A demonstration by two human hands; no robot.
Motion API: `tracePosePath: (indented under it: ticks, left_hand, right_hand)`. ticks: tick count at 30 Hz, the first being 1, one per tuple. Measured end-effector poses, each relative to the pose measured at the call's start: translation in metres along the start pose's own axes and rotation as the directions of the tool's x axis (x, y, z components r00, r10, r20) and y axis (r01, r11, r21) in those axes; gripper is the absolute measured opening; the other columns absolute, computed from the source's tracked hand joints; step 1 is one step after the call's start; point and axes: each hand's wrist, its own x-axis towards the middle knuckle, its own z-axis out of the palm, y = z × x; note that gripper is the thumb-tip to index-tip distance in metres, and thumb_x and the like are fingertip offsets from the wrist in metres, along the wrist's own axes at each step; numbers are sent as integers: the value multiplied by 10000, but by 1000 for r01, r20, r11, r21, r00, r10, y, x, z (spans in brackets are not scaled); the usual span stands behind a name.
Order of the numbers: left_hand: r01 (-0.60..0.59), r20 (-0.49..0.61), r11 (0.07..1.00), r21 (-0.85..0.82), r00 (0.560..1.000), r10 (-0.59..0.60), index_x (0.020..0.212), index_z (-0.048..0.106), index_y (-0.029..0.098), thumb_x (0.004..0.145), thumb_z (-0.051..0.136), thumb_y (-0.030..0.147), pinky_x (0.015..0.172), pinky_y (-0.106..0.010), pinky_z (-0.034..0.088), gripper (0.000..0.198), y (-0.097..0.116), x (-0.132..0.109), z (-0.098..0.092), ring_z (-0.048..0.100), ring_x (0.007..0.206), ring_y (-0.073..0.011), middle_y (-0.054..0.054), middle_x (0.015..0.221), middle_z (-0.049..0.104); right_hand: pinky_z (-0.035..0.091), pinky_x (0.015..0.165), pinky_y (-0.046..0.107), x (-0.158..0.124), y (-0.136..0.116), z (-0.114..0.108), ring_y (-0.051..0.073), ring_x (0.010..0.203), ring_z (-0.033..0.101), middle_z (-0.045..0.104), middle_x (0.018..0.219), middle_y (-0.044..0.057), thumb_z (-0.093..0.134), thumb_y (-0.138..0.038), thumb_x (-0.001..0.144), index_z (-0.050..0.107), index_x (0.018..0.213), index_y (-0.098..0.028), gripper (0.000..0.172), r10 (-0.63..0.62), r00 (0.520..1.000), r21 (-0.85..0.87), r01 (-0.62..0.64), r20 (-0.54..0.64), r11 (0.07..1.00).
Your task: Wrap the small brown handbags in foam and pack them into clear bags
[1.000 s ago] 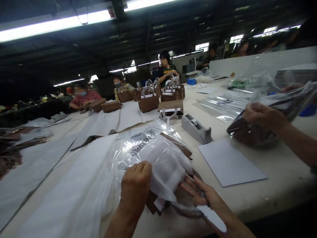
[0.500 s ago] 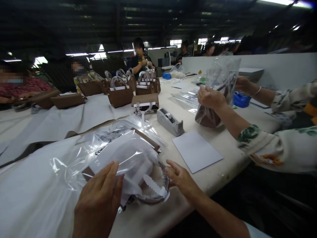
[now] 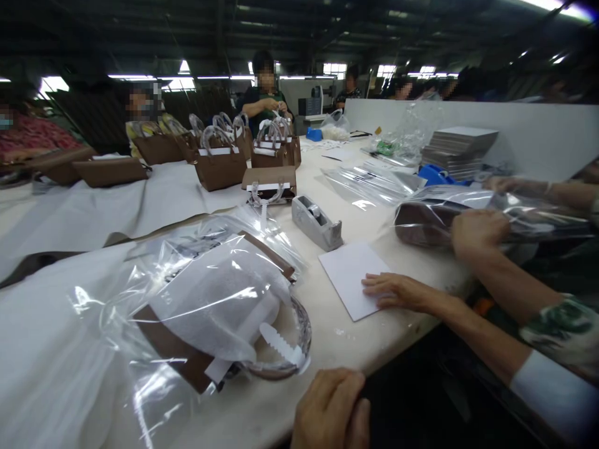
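A brown handbag wrapped in white tissue lies inside a clear plastic bag [image 3: 210, 312] on the table in front of me, with a white toothed strip [image 3: 281, 346] by its handle. My left hand [image 3: 330, 408] rests at the table's near edge below the bag, fingers curled, holding nothing and apart from the bag. My right hand [image 3: 397, 292] lies flat and open on a white card [image 3: 346, 268] to the right of the bag.
A grey tape dispenser [image 3: 316, 223] stands behind the card. A co-worker's hand [image 3: 477, 231] at the right presses on another bagged handbag [image 3: 425, 221]. Several brown handbags [image 3: 219, 168] stand further back on white sheets [image 3: 140, 199]. Stacked cards [image 3: 458, 143] sit far right.
Both my hands have left the bagged handbag: the left dropped to the table's edge, the right moved right onto the white card. The co-worker laid their bagged handbag down flat.
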Motion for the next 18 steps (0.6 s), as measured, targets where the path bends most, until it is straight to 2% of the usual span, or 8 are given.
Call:
tracePosePath:
  ticks: [2, 3, 5, 7, 9, 12, 15, 18]
  left_hand:
    - [301, 93, 928, -220, 953, -287, 972, 594, 182, 834, 458, 238, 731, -249, 497, 202, -4, 2, 24, 598, 815, -150, -71, 884, 637]
    - [453, 150, 839, -302, 891, -428, 990, 593, 176, 838, 450, 280, 739, -259, 495, 233, -7, 5, 33, 594, 825, -158, -80, 916, 630]
    - [687, 251, 584, -432, 714, -653, 1097, 550, 150, 838, 442, 341, 739, -268, 498, 339, -13, 16, 46, 592, 834, -163, -106, 1033, 594]
    - [780, 330, 337, -527, 553, -765, 1234, 438, 108, 830, 446, 363, 719, -261, 503, 478, -20, 29, 56, 588, 821, -153, -138, 1144, 524]
    - [800, 390, 176, -574, 456, -800, 1306, 340, 81, 816, 465, 363, 673, -243, 504, 579, -27, 42, 66, 579, 770, -129, -156, 1185, 478]
    - [808, 433, 78, -584, 390, -813, 1317, 327, 86, 785, 497, 359, 570, -216, 485, 622, -32, 56, 80, 542, 658, -94, -131, 1098, 511]
    - [801, 415, 90, -592, 398, -818, 1276, 393, 97, 762, 514, 371, 488, -192, 441, 594, -33, 62, 89, 491, 583, -76, -77, 940, 543]
    - [779, 305, 143, -611, 398, -865, 1240, 418, 133, 757, 519, 399, 466, -174, 413, 561, -34, 65, 91, 478, 578, -67, -51, 914, 538]
  right_hand:
    - [208, 1067, 414, 0, -2, 0, 243, 1270, 322, 444, 1309, 94, 475, -436, 829, 533, 1221, -203, 460, 19, 999, 27, -19, -28, 999]
    - [190, 1071, 430, -1, -3, 1, 250, 1281, 299, 423, 1326, 91, 507, -457, 804, 502, 1249, -213, 507, 30, 999, 39, -28, -41, 999]
    - [137, 1066, 493, -2, -6, 2, 275, 1310, 220, 330, 1387, 73, 594, -508, 721, 392, 1319, -261, 678, 45, 998, 53, -43, -44, 998]
    - [102, 1052, 536, -4, -8, 4, 286, 1322, 170, 266, 1416, 60, 616, -524, 691, 327, 1345, -292, 751, 55, 998, 51, -54, -25, 997]
    - [90, 1049, 539, -6, -8, 5, 279, 1321, 177, 288, 1407, 53, 585, -504, 731, 369, 1322, -300, 661, 61, 998, 52, -60, -20, 997]
    - [74, 1057, 523, -7, -5, 7, 269, 1315, 203, 353, 1373, 25, 564, -454, 771, 472, 1251, -321, 506, 57, 997, 92, -52, -53, 994]
    - [66, 1074, 492, -10, 0, 8, 263, 1309, 227, 395, 1342, 0, 575, -424, 772, 547, 1178, -334, 417, 83, 994, 151, -71, -77, 986]
    - [86, 1083, 459, -14, 4, 7, 249, 1296, 265, 434, 1311, -9, 555, -413, 789, 582, 1137, -334, 358, 98, 991, 167, -81, -95, 983]
